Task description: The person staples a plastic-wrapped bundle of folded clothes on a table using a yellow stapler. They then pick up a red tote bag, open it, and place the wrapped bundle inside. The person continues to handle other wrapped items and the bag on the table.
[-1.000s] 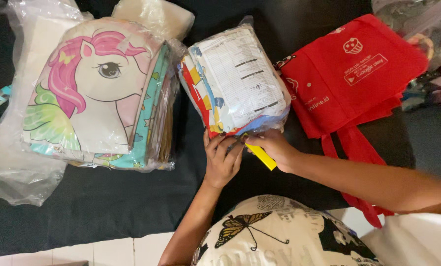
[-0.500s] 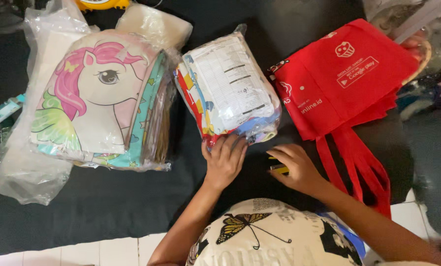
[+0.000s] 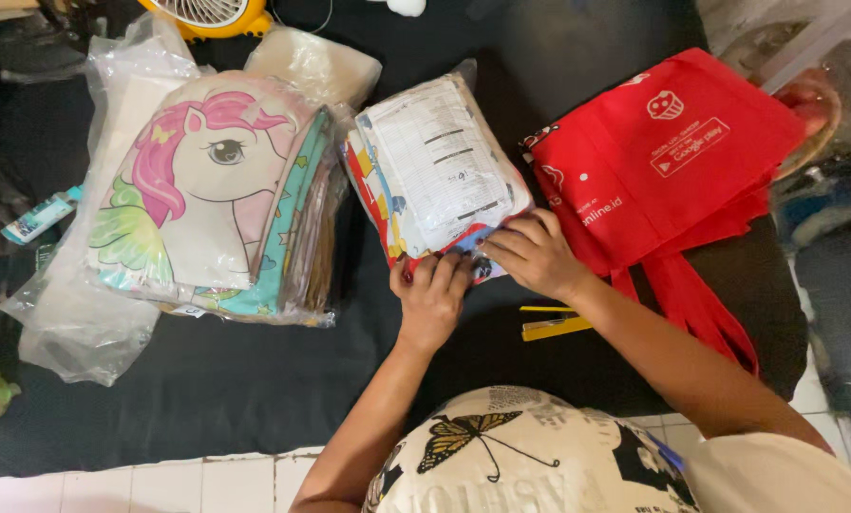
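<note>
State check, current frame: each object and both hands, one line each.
left hand: fingers on near edge of plastic-wrapped bundle, which lies flat, sealed
right hand: gripping the bundle's near right corner
yellow tool: lying loose on black cloth
unicorn stack: flat, bagged
red bags: folded, piled flat
fan: cannot tell if running

Plastic-wrapped bundle (image 3: 435, 176) lying mid-cloth (image 3: 207, 380), unicorn bag stack (image 3: 207, 190) sitting to its left, tote bags (image 3: 672, 152) lying to its right, both hands, left hand (image 3: 432, 299), right hand (image 3: 537, 252), resting on its near edge, cutter (image 3: 554, 328) lying behind right wrist, fan (image 3: 207, 14) standing at far edge.
</note>
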